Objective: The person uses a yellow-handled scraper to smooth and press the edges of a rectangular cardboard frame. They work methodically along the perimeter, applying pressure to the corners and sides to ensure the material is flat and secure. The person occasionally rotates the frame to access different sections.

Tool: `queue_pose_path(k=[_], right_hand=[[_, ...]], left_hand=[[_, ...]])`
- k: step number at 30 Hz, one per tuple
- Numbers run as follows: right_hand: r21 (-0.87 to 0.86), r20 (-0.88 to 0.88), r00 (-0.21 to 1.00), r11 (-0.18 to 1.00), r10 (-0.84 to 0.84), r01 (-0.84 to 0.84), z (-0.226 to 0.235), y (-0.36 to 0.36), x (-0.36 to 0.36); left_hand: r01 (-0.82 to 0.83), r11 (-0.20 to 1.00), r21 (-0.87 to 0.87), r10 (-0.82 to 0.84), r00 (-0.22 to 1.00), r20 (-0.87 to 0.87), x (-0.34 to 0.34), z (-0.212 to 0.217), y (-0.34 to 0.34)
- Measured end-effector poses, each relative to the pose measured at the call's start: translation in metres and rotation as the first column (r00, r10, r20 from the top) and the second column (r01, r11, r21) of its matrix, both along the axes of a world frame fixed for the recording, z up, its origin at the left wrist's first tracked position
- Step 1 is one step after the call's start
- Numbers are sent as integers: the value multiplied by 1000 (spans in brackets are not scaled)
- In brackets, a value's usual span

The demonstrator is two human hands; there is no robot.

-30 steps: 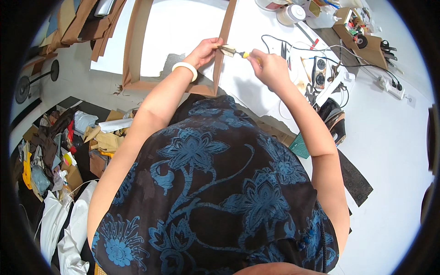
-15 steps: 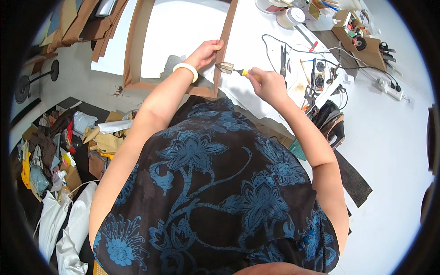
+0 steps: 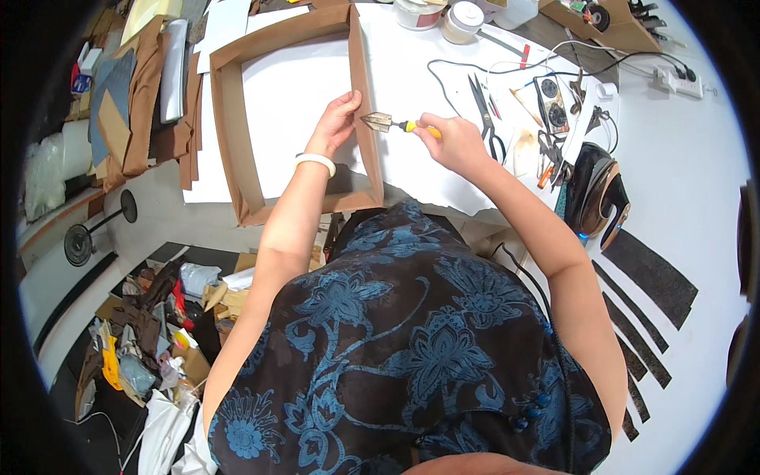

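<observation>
A brown rectangular frame [image 3: 229, 134] with low upright walls lies on the white-covered table. My left hand [image 3: 339, 123], wearing a pale bangle on the wrist, is closed on its right wall, thumb at the top edge and fingers on the inner side. In my right hand [image 3: 455, 142] is a small trowel-shaped tool [image 3: 380, 121] with a yellow handle and a pointed metal blade. The blade's tip meets the right wall just below my left thumb; whether it presses on the surface I cannot make out.
Right of my right hand lie black scissors [image 3: 481, 107], a two-dial device [image 3: 550, 103] and cables. A dark iron [image 3: 598, 194] stands at the table's right end. White tubs [image 3: 461, 22] are at the back. Brown sheets [image 3: 146, 87] are stacked left; scraps [image 3: 150, 317] fill the floor below.
The whole view has shifted, showing more of the frame and the iron. The tool's tip now sits farther from the frame's near corner, along the right wall. Both hands keep their holds.
</observation>
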State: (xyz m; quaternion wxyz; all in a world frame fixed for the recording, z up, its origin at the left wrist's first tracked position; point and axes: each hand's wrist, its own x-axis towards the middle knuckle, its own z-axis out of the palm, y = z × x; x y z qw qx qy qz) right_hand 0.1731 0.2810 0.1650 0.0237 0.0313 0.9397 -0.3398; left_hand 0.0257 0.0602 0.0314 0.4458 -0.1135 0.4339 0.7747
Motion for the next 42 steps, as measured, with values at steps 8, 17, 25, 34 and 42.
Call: queue_pose_path(k=[8,17,25,34,42], right_hand=[[62,43,999,998,2,-4,-4,12,-48],[159,104,980,969,172,-187,18,13,-55],[292,37,960,915,278,-277,27,4,-48],[311,74,957,905,281,-290,31,4,-54],[203,172,964,950,203,-237,27,-10,-18]], left_hand=[[6,998,-57,-8,999,-31,-2,-17,8],[45,994,102,-43,999,-24,-9,-46,-7],[7,999,32,-8,1000,21,-6,-27,0],[52,990,127,-53,999,5,-8,-29,-2],[37,998,44,-39,998,56,-7,-5,2]])
